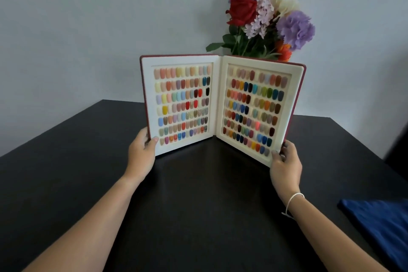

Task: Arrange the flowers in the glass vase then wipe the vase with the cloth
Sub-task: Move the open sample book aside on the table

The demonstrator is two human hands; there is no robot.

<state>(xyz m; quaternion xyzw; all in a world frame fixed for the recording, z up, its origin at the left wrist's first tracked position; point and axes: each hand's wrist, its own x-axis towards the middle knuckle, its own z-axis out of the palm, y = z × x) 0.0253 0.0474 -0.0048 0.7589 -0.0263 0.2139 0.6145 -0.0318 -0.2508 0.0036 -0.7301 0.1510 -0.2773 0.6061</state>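
Note:
A bunch of flowers (268,17), red, purple, lilac and cream, rises behind an open display book (220,104) of coloured nail samples standing upright on the black table (198,194). The book hides the vase. My left hand (142,151) grips the book's lower left corner. My right hand (286,162) grips its lower right corner. A blue cloth (382,223) lies flat at the table's right edge, apart from both hands.
A pale wall stands close behind the table. A dark blurred object (397,141) sits at the far right edge beyond the table.

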